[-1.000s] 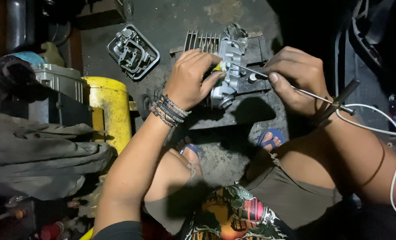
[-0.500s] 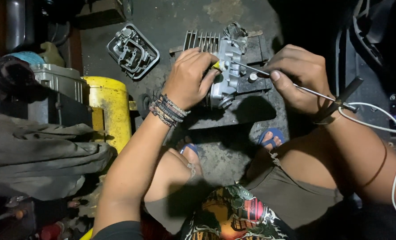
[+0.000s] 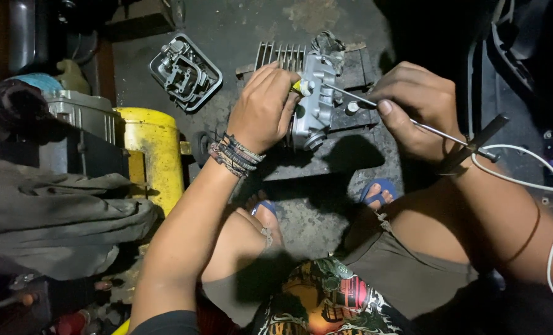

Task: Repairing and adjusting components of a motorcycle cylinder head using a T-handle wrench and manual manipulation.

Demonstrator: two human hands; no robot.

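**Dim workshop floor, cluttered edges**

Floor (image 3: 227, 25) is dark, stained concrete w/ a paler patch near the top. Light is low and falls mostly on the centre; the right side and corners go nearly black. At left: a yellow metal can (image 3: 155, 155), a grey ribbed metal box (image 3: 81, 115) just beside it, and a crumpled grey cloth (image 3: 53, 223) below. A grey metal cover (image 3: 185, 72) lies on the floor near the top. White cable (image 3: 552, 180) loops at right.

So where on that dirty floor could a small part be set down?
Bare concrete lies above the square metal cover, and some between the feet. Around the left hand, right hand and finned engine part it is crowded.
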